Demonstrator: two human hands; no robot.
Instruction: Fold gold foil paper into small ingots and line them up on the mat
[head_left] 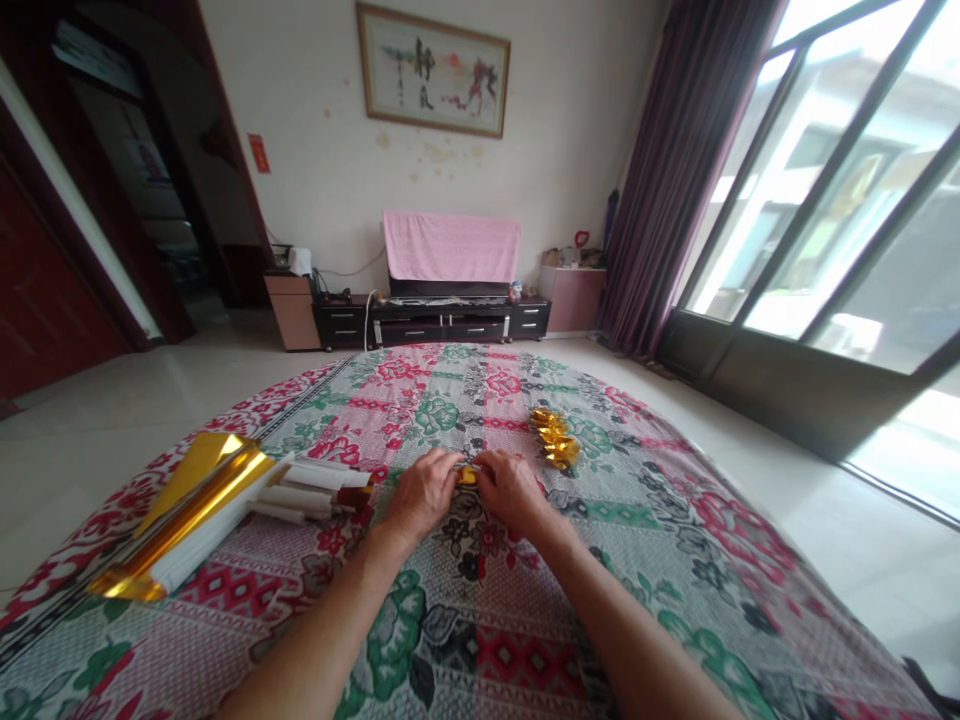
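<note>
Between my two hands, near the middle of the patterned cloth [442,420], a small gold foil piece [467,476] shows. My left hand [425,490] pinches its left side with bent fingers. On the other side my right hand [511,488] grips it, the fingers closed. Most of the foil piece is hidden by the fingers. Beyond my right hand lies a row of folded gold foil shapes [555,440]. To the left rest gold foil sheets [202,500], partly rolled, beside white paper rolls [296,495].
The floral cloth covers a rounded surface in front of me. Farther back stand a low black cabinet [442,325] and a screen under a pink cloth [452,247]. A purple curtain [664,180] and large windows [817,190] are at the right.
</note>
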